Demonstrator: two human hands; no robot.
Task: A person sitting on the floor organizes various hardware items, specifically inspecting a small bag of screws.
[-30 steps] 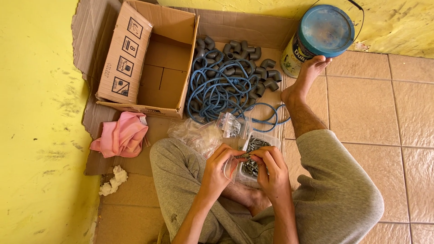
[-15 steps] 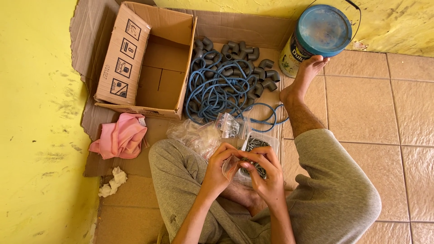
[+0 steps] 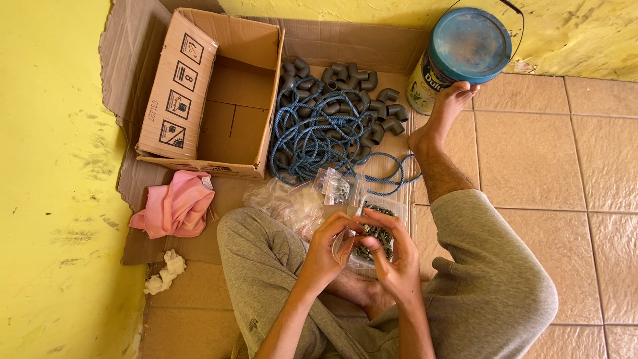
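I sit on the floor with both hands together over my lap. My left hand point(image 3: 325, 249) pinches a small clear plastic bag point(image 3: 345, 244) by its edge. My right hand point(image 3: 393, 256) holds the other side of that bag, fingertips at its mouth. Just beyond my fingers stands a clear tub of dark screws point(image 3: 379, 233). A filled small bag of screws point(image 3: 334, 186) and a heap of empty clear bags point(image 3: 287, 203) lie ahead of my left knee.
A coil of blue rope point(image 3: 316, 136) lies over a pile of grey pipe elbows point(image 3: 362, 100). An open cardboard box point(image 3: 212, 93) lies to the left, a pink cloth point(image 3: 176, 203) beside it. A paint bucket with a blue lid point(image 3: 465, 50) stands by my right foot.
My hands have closed in on each other and lifted slightly, working the small bag between the fingertips. Nothing else has moved.
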